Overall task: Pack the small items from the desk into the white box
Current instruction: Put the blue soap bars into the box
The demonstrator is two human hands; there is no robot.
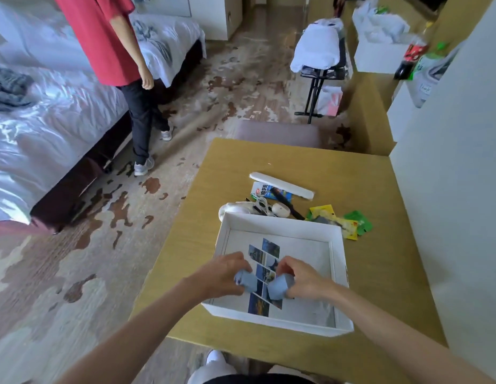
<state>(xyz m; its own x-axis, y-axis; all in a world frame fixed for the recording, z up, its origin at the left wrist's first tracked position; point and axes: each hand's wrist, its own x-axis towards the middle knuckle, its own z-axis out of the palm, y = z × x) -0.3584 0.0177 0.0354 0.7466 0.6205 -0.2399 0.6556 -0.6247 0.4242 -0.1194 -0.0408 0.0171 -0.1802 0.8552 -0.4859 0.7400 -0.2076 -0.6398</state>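
While both hands hover over the white box [280,220] on the counter [380,267], the left hand [223,274] pinches one pale blue soft bundle [248,281] and the right hand [302,278] another [278,288]; these appear light, pliable, safely gripped anywhere; remaining small items [271,206] lie just beyond the box

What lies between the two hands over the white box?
In the head view, the gap between the left hand and right hand shows only the photo-strip sheet on the white box floor.
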